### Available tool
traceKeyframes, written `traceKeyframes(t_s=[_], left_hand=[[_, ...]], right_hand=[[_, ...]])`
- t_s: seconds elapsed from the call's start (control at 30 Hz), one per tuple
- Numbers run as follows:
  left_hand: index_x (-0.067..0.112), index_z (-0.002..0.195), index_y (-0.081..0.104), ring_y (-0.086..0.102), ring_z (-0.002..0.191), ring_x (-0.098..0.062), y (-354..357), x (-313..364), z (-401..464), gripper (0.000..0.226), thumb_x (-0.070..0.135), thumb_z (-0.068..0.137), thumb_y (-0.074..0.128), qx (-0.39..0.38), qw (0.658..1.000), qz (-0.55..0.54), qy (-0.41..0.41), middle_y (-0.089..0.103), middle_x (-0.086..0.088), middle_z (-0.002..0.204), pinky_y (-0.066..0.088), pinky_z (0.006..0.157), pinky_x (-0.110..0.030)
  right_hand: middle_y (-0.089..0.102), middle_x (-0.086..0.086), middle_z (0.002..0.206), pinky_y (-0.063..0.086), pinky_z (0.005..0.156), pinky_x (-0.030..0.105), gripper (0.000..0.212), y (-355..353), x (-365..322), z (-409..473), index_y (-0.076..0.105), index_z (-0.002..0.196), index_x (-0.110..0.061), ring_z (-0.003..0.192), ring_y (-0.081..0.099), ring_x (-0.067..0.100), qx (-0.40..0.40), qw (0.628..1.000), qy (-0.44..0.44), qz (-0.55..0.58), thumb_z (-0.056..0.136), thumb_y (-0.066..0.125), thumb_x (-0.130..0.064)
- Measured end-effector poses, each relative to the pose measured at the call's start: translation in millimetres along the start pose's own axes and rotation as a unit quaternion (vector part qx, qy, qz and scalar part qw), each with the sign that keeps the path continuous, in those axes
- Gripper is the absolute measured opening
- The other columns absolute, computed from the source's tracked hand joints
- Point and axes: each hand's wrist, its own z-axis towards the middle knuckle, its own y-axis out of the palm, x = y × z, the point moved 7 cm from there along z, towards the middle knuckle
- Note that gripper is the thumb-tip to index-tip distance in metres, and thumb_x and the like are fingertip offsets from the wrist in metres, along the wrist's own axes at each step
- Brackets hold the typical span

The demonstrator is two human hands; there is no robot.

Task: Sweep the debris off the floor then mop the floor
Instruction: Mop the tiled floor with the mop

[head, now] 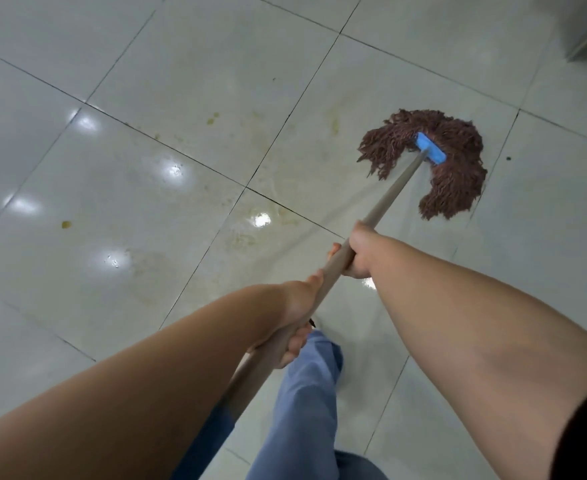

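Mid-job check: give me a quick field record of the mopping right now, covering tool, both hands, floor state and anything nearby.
tool: mop, brown string head with blue clamp, spread flat on the floor
handle: pale wooden pole, angled from lower left up to the head
right hand: grips the pole, further down it toward the head
left hand: grips the pole, nearer the body
floor: pale glossy tiles, yellowish stains left of the mop, ceiling lights reflected
nearby: blue trouser leg below the hands
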Motion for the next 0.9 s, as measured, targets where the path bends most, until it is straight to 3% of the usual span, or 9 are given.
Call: traceKeyframes(t_s=[0.13, 0.27, 0.5, 0.67, 0.77, 0.9], left_hand=[[0.011, 0.067, 0.04, 0.032, 0.022, -0.012, 17.2, 77.5, -11.5, 0.07, 0.08, 0.077, 0.031, -0.025, 1.0, -0.003, 0.011, 0.037, 0.0, 0.034, 0.034, 0.036, -0.009], [0.011, 0.064, 0.04, 0.032, 0.022, -0.011, 44.1, 148.6, -21.9, 0.07, 0.08, 0.077, 0.031, -0.043, 0.999, -0.009, 0.008, 0.037, 0.001, 0.034, 0.034, 0.035, -0.008], [0.013, 0.059, 0.04, 0.033, 0.022, -0.013, 83.5, 273.6, -31.4, 0.071, 0.083, 0.073, 0.033, -0.012, 1.0, 0.002, 0.001, 0.037, 0.001, 0.035, 0.034, 0.034, -0.011], [0.014, 0.062, 0.039, 0.033, 0.023, -0.011, 112.6, 389.6, -30.7, 0.07, 0.083, 0.074, 0.032, 0.011, 1.0, 0.013, 0.019, 0.037, 0.002, 0.035, 0.035, 0.035, -0.011], [0.013, 0.061, 0.039, 0.033, 0.022, -0.012, 129.5, 454.3, -26.3, 0.07, 0.082, 0.074, 0.033, 0.011, 0.999, 0.007, 0.03, 0.037, 0.001, 0.035, 0.034, 0.033, -0.011], [0.012, 0.065, 0.041, 0.033, 0.02, -0.01, 150.1, 536.8, -19.4, 0.069, 0.081, 0.075, 0.036, 0.006, 0.998, -0.015, 0.065, 0.038, 0.002, 0.032, 0.033, 0.032, -0.01]], right_hand=[[0.049, 0.009, 0.066, 0.047, 0.034, 0.025, 0.045, -21.1, -76.8, 5.5, 0.035, 0.078, -0.007, 0.041, 0.044, 0.016, 0.002, 1.0, -0.007, 0.007, 0.099, 0.033, -0.046], [0.048, 0.008, 0.062, 0.047, 0.033, 0.026, 0.045, -51.2, -147.9, 12.0, 0.034, 0.077, -0.006, 0.021, 0.044, 0.015, 0.009, 1.0, -0.014, 0.001, 0.099, 0.033, -0.044], [0.048, 0.008, 0.063, 0.048, 0.035, 0.027, 0.045, -97.8, -269.7, 43.1, 0.034, 0.077, -0.007, 0.019, 0.041, 0.014, -0.014, 1.0, -0.018, 0.008, 0.099, 0.034, -0.046], [0.05, 0.009, 0.064, 0.048, 0.034, 0.029, 0.045, -136.3, -378.9, 72.7, 0.036, 0.077, -0.007, 0.039, 0.045, 0.017, -0.016, 1.0, -0.011, 0.008, 0.098, 0.036, -0.046], [0.048, 0.01, 0.063, 0.047, 0.032, 0.031, 0.045, -159.1, -443.7, 86.6, 0.036, 0.076, -0.007, 0.037, 0.045, 0.016, -0.008, 1.0, -0.027, 0.007, 0.098, 0.037, -0.046], [0.048, 0.008, 0.065, 0.043, 0.025, 0.028, 0.047, -180.3, -522.7, 111.1, 0.036, 0.075, -0.008, 0.049, 0.046, 0.017, -0.005, 0.997, -0.072, -0.029, 0.099, 0.031, -0.047]])
